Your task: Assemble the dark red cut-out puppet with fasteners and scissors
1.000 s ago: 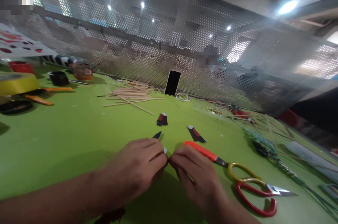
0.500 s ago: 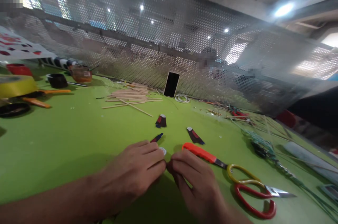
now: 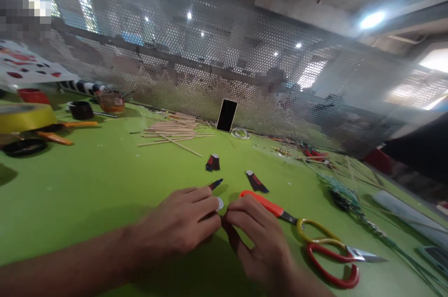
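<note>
My left hand (image 3: pixel 187 217) is closed around a small dark strip (image 3: pixel 216 184) with a reddish patch and a white round end (image 3: pixel 220 203); most of it is hidden by the fingers. Right beside it, my right hand (image 3: pixel 257 229) is pinched, its fingertips almost meeting the left ones; whatever they grip is hidden. Two similar pieces lie beyond the hands: one dark red-and-black piece (image 3: pixel 213 162) and another (image 3: pixel 256 182) further right, each with a white tip. An orange-handled knife (image 3: pixel 266 203) lies against the back of my right hand, with yellow-and-red scissors (image 3: pixel 332 250) next to it.
Wooden sticks (image 3: pixel 178 128) lie in a pile at the back, near a propped dark-screened device (image 3: pixel 227 115) and white rings (image 3: pixel 241 134). Yellow tape (image 3: pixel 26 117) and a jar (image 3: pixel 111 102) stand left. Green twisted cord (image 3: pixel 357 208) runs along the right. A perforated screen (image 3: pixel 196 68) edges the table.
The camera view has shifted slightly. The strip in my left hand pokes out a little further to the right, and its white end shows more. Both hands stay close together.
</note>
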Demonstrator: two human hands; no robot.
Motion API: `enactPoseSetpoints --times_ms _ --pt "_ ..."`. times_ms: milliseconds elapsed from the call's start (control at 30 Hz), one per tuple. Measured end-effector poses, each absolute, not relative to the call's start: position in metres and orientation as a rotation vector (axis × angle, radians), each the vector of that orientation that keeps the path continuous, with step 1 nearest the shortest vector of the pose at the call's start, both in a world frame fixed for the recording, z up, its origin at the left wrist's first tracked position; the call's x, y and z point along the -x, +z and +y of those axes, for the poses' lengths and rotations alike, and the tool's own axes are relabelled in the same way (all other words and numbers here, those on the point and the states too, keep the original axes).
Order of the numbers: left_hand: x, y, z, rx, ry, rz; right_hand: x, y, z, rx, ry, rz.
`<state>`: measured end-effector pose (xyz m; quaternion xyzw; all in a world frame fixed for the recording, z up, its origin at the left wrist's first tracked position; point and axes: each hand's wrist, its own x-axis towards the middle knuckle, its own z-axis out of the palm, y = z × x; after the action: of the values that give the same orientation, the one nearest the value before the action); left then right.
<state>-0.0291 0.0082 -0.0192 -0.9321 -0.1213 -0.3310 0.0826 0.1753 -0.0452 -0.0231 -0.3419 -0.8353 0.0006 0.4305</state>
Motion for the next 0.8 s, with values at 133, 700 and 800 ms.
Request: enactPoseSetpoints --times_ms 133,700,800 --pt "0.029 -0.021 0.009 2.839 -0.905 -0.356 -0.179 -0.012 -0.047 0.835 0.135 -2.001" --pt "0.069 0.011 0.044 3.326 -0.177 -0.978 -0.227 -0.026 -0.016 1.218 0.775 -1.653" --pt "0.073 0.014 0.043 3.355 -0.103 -1.102 -0.225 -0.029 -0.019 1.235 0.767 -1.846"
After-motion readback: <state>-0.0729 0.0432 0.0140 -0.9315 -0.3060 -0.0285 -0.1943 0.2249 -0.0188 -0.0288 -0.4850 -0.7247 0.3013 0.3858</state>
